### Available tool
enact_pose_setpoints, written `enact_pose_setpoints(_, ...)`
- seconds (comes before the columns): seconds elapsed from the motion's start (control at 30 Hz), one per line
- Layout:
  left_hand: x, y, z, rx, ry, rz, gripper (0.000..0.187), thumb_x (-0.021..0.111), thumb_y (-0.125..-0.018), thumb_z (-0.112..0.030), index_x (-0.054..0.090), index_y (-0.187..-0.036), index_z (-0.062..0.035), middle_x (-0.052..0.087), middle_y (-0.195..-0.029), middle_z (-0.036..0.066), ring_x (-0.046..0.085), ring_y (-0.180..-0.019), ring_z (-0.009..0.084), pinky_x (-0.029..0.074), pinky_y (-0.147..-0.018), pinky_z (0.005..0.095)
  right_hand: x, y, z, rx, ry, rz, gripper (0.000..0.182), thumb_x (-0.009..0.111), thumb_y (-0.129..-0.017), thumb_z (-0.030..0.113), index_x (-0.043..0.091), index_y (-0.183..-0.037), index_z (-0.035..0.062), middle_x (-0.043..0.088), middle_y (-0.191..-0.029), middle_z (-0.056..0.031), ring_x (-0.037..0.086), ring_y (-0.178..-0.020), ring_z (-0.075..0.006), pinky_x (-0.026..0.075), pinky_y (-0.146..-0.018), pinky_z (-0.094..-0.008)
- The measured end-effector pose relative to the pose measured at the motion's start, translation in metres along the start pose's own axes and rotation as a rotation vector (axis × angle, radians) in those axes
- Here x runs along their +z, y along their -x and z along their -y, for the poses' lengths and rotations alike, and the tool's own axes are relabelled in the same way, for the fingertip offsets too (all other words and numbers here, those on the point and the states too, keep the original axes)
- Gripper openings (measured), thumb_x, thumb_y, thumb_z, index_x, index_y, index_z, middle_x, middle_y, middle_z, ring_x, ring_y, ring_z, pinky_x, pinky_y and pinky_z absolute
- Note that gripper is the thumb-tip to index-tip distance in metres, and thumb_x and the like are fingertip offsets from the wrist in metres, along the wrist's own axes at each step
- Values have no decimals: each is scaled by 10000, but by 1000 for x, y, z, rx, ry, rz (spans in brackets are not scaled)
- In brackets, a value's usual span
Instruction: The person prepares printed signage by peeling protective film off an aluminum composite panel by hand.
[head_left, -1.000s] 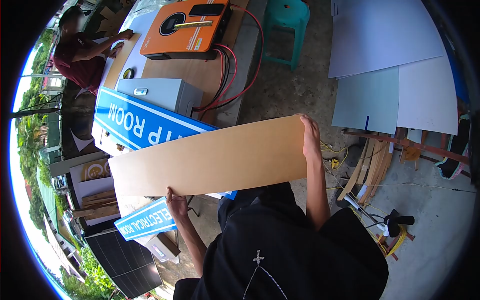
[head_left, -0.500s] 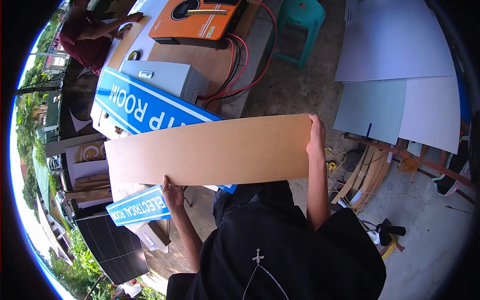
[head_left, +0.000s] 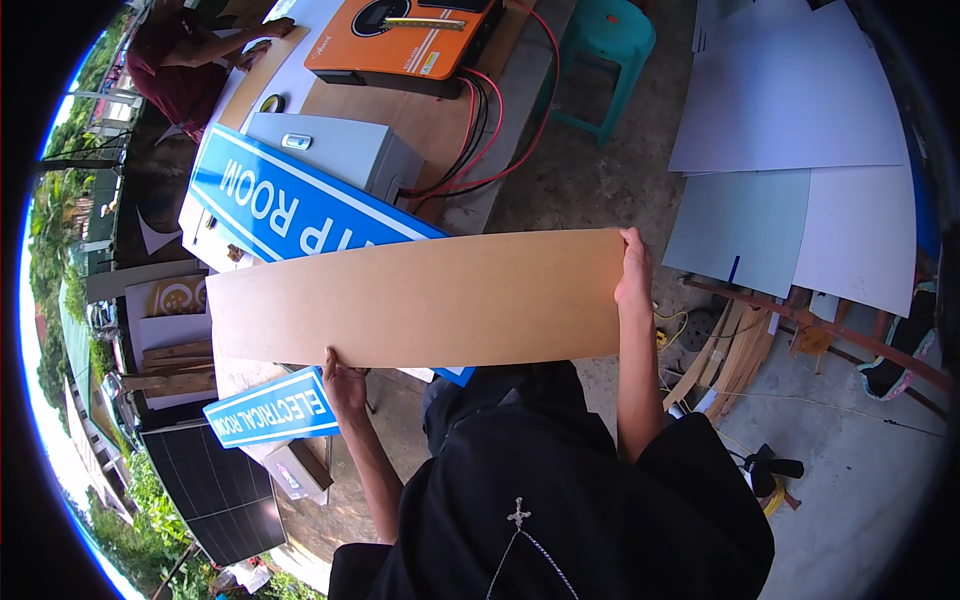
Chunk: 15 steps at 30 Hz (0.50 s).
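A long tan board (head_left: pixel 430 300) spans the middle of the view, held up in front of my body. My left hand (head_left: pixel 345 385) grips its lower edge toward the left, with the thumb on the near face. At the board's right end, my right hand (head_left: pixel 633 268) is closed round the short edge. Behind the board lies a blue sign (head_left: pixel 290 205) with white letters, partly covered by it. A smaller blue sign (head_left: pixel 270 408) reading "ELECTRICAL ROOM" sits below the board's left part.
An orange device (head_left: pixel 400 40) with red and black cables and a grey box (head_left: pixel 330 150) rest on the table. Beyond, a person (head_left: pixel 180 70) touches a tan strip. A green stool (head_left: pixel 605 50) stands on the floor; large sheets (head_left: pixel 780 100) lie at right.
The view has shifted slightly, so the surroundings sit a little differently in it. Both hands keep their hold on the board, which is nearly unmoved before me.
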<state>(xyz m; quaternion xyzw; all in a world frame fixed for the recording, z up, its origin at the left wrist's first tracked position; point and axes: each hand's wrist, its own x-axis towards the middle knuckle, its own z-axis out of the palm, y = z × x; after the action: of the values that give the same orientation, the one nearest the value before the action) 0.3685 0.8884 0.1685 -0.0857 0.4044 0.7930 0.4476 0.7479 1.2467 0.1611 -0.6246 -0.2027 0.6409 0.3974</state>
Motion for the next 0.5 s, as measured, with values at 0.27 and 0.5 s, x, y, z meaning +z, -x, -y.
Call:
enact_pose_setpoints(0.27,-4,-3,0,-4,30,-31,296,433,-1034,-263,602,-1178,-67,642,-1229,136,631,-1121,274,534,-924,464,-6,-9,-5,12,-104,159,263,519,-887,259,660,-888,37,662,-840,-67,634,-799,-178,508,-727,-312)
enact_pose_setpoints(0.5,-2,-2,0,-3,52,-37,284,443,-1031,-239,593,-1187,-55,634,-1244,136,629,-1126,273,536,-930,461,4,-7,1,48,-60,58,254,537,-882,277,655,-877,52,650,-828,-46,622,-779,-163,499,-704,-310)
